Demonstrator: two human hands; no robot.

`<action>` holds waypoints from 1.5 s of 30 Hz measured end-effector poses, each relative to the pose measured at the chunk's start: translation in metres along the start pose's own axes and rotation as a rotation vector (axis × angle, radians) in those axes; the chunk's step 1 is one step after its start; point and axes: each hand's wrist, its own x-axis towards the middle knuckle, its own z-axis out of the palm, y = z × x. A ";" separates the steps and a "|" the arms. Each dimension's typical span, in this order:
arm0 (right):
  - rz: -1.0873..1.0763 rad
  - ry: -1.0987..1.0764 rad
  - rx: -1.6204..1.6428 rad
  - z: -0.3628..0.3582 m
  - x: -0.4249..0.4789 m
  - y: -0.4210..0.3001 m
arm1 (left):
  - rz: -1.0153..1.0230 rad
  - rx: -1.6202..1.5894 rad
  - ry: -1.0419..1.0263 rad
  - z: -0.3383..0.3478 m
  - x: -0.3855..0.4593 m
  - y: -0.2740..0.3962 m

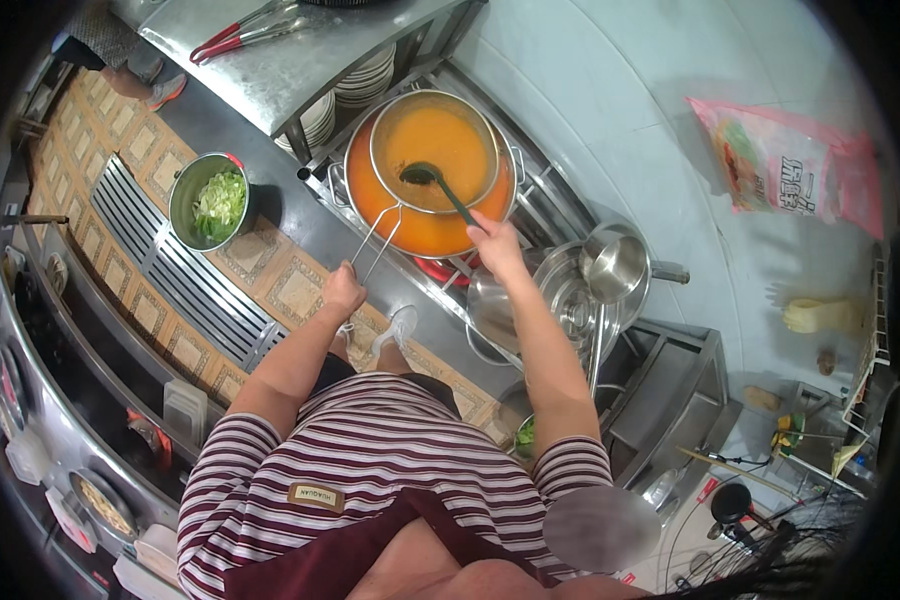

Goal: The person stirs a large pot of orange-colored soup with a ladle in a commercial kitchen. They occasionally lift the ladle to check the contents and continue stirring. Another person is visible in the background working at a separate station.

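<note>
A large metal pot of orange liquid stands on a metal rack in front of me. Over it sits a round strainer with a metal rim, its bowl filled with yellow-orange liquid. My left hand is closed around the strainer's long double-wire handle. With my right hand I grip the dark green handle of a ladle. The ladle's dark bowl lies in the strainer's liquid, near the lower left of its middle. What lies beneath the strainer is hidden.
A tall metal pot of chopped greens stands left, by the floor grate. Stacked lids and a saucepan lie right of the big pot. Red-handled tongs rest on the steel table. Another person's shoe shows at upper left.
</note>
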 end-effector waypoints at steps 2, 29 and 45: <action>0.036 0.021 -0.108 0.012 0.008 -0.022 | 0.001 -0.008 -0.005 -0.003 -0.001 0.001; 0.068 0.048 -0.384 0.031 0.001 -0.061 | 0.004 -0.033 0.036 0.003 0.002 -0.004; -0.011 0.020 -0.193 -0.048 -0.032 -0.033 | 0.015 -0.022 0.020 0.005 0.006 -0.007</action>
